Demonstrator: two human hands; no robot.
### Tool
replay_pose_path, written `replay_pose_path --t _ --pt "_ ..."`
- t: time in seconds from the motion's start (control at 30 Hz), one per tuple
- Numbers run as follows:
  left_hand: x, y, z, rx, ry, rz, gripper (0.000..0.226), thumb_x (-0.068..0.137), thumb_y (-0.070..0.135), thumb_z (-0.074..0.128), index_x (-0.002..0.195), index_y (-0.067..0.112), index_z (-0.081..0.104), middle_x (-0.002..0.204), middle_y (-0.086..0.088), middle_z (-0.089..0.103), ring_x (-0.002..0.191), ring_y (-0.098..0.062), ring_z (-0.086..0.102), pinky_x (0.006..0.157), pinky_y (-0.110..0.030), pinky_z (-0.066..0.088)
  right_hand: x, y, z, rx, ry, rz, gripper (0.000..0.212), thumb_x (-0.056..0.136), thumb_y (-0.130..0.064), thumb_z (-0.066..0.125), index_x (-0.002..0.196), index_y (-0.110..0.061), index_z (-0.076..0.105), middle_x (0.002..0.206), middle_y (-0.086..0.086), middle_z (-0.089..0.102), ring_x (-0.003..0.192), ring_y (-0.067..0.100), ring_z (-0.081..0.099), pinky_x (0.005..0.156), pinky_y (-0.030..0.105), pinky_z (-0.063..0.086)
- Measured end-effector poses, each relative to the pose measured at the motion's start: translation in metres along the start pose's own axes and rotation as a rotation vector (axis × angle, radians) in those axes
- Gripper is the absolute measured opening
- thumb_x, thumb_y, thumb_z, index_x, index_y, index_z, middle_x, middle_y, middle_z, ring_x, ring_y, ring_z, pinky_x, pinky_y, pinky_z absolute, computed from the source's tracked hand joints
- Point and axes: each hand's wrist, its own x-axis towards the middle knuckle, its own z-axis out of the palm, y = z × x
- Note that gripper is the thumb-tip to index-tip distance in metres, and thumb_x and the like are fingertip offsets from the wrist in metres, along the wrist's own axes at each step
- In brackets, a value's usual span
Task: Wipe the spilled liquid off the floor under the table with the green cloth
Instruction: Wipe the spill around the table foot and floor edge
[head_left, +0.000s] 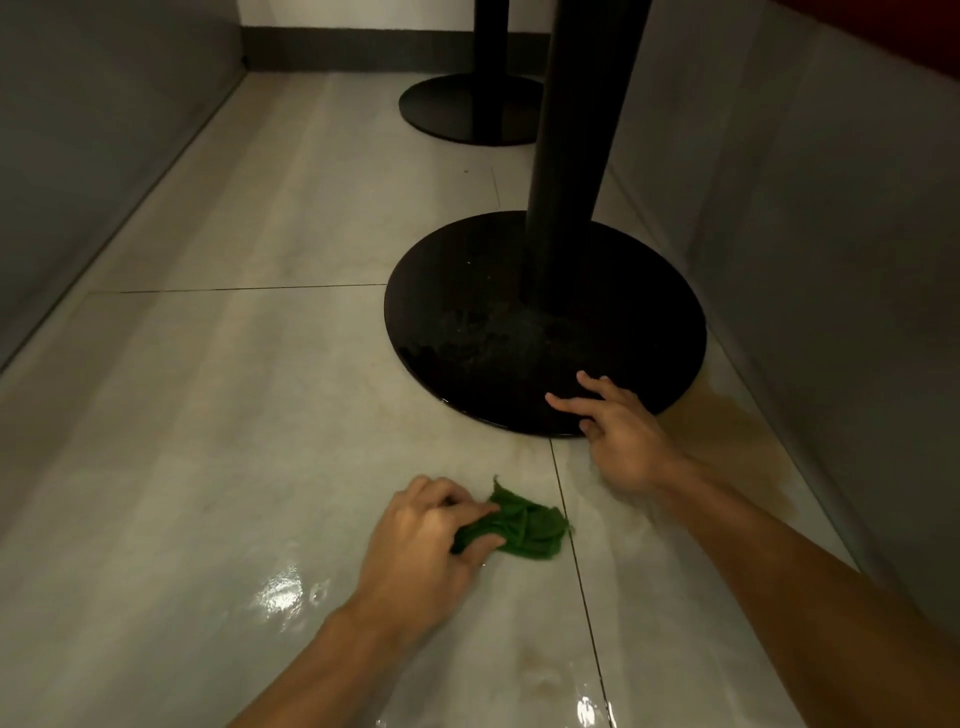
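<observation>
Tiled floor bears green cloth, brownish liquid, near black base, far base.

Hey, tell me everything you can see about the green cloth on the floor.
The green cloth is a small, dark green rag of coarse, knitted-looking fabric, crumpled into folds rather than spread flat. It lies on the pale tiled floor, in front of the black round table base, its right edge at a tile joint. The left hand holds its left end, thumb and fingers curled round it. The brownish spill lies apart, to its right.
</observation>
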Motion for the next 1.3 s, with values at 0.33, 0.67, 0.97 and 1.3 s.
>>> replay_pose_path --t 0.33,0.67,0.97,1.3 --pt "0.073 -0.027 -0.003 0.079 0.144 -0.249 0.024 0.083 0.03 0.07 0.106 0.023 0.073 0.1 -0.002 0.067 0.095 -0.025 0.049 0.085 -0.034 0.043 -0.002 -0.004 -0.002 -0.019 -0.009 -0.001 0.053 0.1 -0.003 0.038 0.14 -0.038 0.044 0.159 -0.004 0.014 0.148 0.018 0.002 0.121 0.038 0.004" --pt "0.009 0.057 0.018 0.026 -0.114 -0.097 0.031 0.09 0.045 0.056 0.115 0.031 0.066 0.109 0.01 0.061 0.101 -0.013 0.046 0.088 -0.029 0.042 0.001 -0.001 -0.003 -0.043 -0.041 0.01 0.052 0.101 -0.006 0.039 0.139 -0.042 0.043 0.159 -0.006 0.014 0.148 0.017 0.002 0.12 0.036 0.004" --pt "0.009 0.033 -0.02 -0.258 0.036 -0.383 0.013 0.086 0.043 0.061 0.082 0.03 0.063 0.075 0.001 0.062 0.078 -0.024 0.059 0.068 -0.028 0.045 -0.006 -0.004 -0.006 0.023 -0.051 0.015 0.046 0.1 -0.011 0.044 0.137 -0.037 0.047 0.159 -0.005 0.015 0.148 0.015 0.002 0.121 0.04 0.004" --pt "0.03 -0.032 -0.038 0.122 0.112 -0.261 0.018 0.089 0.026 0.063 0.104 0.017 0.066 0.099 -0.004 0.06 0.092 -0.026 0.054 0.078 -0.031 0.039 -0.055 0.0 0.013 -0.12 0.11 -0.065 0.036 0.097 -0.024 0.05 0.132 -0.031 0.054 0.153 -0.001 0.026 0.141 0.019 0.018 0.113 0.033 0.02"
